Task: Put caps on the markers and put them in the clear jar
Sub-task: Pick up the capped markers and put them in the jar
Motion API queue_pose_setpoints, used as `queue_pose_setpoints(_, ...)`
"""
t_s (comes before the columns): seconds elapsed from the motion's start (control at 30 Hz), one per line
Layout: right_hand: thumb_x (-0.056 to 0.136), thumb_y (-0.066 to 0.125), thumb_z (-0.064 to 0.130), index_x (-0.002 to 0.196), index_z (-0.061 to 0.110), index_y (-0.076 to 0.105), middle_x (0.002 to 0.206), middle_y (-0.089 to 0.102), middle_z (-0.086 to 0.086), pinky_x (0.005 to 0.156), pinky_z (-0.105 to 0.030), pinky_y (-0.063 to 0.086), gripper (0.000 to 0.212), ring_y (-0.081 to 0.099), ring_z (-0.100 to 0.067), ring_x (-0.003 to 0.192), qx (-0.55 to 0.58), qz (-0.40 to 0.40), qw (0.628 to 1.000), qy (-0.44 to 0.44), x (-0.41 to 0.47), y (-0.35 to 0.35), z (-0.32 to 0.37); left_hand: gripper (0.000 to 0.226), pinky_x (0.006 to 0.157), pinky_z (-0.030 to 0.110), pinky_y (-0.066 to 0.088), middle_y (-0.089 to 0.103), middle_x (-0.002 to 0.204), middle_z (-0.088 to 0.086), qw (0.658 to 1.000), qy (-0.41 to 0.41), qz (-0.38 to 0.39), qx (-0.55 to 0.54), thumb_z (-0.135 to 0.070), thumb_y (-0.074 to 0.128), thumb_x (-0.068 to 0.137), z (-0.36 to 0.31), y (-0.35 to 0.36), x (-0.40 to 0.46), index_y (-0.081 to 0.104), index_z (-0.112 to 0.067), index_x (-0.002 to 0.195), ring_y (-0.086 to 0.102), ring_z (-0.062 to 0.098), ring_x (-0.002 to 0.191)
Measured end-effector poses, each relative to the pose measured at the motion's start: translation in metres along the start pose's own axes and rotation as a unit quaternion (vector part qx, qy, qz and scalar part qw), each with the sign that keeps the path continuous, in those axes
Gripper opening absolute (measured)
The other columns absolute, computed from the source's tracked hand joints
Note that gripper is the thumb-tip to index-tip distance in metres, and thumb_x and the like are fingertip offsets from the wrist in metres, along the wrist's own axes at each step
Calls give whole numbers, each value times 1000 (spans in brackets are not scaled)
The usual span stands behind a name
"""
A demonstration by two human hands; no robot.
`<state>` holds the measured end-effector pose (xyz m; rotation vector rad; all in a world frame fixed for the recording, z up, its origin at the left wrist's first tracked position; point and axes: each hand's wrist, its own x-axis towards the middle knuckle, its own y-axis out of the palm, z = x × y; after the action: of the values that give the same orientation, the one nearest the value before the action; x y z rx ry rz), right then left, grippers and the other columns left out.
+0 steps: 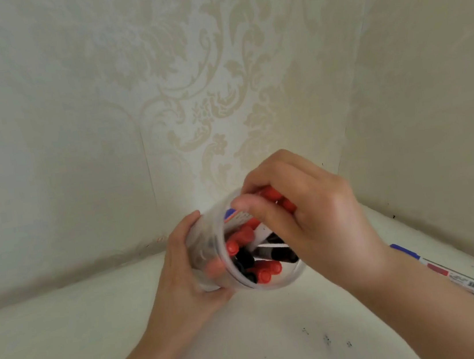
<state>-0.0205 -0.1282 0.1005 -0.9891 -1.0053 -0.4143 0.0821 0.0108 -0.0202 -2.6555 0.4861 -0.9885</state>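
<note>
The clear jar (208, 243), tilted above the white worktop (251, 343), holds red- and black-capped markers (256, 264). The left hand (188, 279) wraps its grip around the jar's wall; the right hand (312, 214) pinches red-capped markers at the mouth. A blue-capped marker (453, 276) lies apart near the right wall, beside the right forearm.

clear jar (207, 237): transparent plastic, glossy | table (69, 337): matt | wallpaper (218, 91): embossed

Soft even daylight, faint shadows, slight overall blur, wide-angle bending at the edges
</note>
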Motion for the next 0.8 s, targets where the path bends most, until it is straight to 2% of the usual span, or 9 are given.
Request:
queue_pose_setpoints(0.07, 87, 53, 31, 79, 7, 66, 80, 58, -3, 62, -26, 45, 27, 54, -13, 69, 10, 46, 999, 2, -3, 7, -2, 98, 84, 40, 50, 55, 121, -1, 999, -14, 26, -15, -30, 91, 49, 3, 1, 3, 37, -11, 129, 56, 19, 110)
queue_pose_setpoints(0.17, 95, 23, 46, 80, 12, 66, 87, 56, -4, 69, -26, 37, 56, 45, -17, 77, -99, 167, 981, 3, -10, 16, -4, 103, 83, 20, 47, 50, 124, -15, 1000, -23, -13, -9, -29, 90, 47, -1, 0, -1, 31, -32, 132, 53, 4, 111)
queue_pose_setpoints(0.23, 96, 25, 38, 90, 14, 64, 92, 55, -4, 73, -27, 36, 47, 43, -18, 80, -127, 185, 975, -6, -12, 14, -7, 104, 83, 13, 44, 47, 127, -17, 1000, -16, -25, -1, -32, 87, 46, -2, 0, -5, 28, -38, 131, 50, 1, 112)
queue_pose_setpoints(0.37, 90, 41, 22, 87, 10, 60, 80, 55, -3, 63, -30, 39, 23, 47, -20, 69, -148, 43, 987, 37, -14, 10, -4, 107, 90, 34, 48, 49, 128, -9, 1000, -17, -16, -8, -28, 91, 46, 2, -1, -1, 29, -32, 133, 53, 11, 114)
queue_pose_setpoints(0.43, 88, 44, 22, 85, 15, 62, 73, 57, 2, 58, -31, 42, 20, 49, -17, 63, -184, 68, 980, 23, -17, 12, -5, 106, 89, 38, 49, 51, 127, -6, 1000, -14, -18, -4, -23, 91, 46, 5, 0, 1, 31, -29, 133, 54, 12, 113)
queue_pose_setpoints(0.53, 87, 52, 25, 94, 20, 65, 80, 58, 9, 69, -21, 42, 16, 53, -8, 73, -68, 115, 990, 36, -22, -5, -15, 109, 90, 15, 43, 44, 126, -23, 999, 4, -38, 6, -23, 92, 42, 6, 0, -2, 29, -41, 128, 49, -3, 113)
queue_pose_setpoints(0.63, 85, 59, 17, 89, 20, 64, 76, 58, 10, 66, -8, 37, 7, 51, -2, 70, -37, 4, 985, 168, -27, -41, -44, 103, 89, 3, 37, 41, 129, -28, 999, -2, -31, -17, -36, 84, 44, 6, -1, -3, 25, -47, 127, 45, -9, 115)
queue_pose_setpoints(0.7, 87, 58, 20, 91, 21, 64, 76, 59, 10, 61, -10, 39, 8, 52, -4, 65, -108, 72, 943, 305, -37, -59, -77, 107, 97, 19, 40, 43, 134, -15, 1000, -12, -9, -27, -33, 85, 43, 13, 0, 0, 27, -37, 133, 47, 3, 120)
queue_pose_setpoints(0.8, 86, 55, 41, 107, 25, 58, 94, 62, 5, 70, -25, 43, 26, 54, -13, 78, -237, 330, 819, 405, -67, -61, -104, 113, 98, 46, 43, 45, 136, -2, 998, -24, 32, -48, -15, 92, 44, 19, 1, 6, 28, -21, 138, 50, 16, 121)
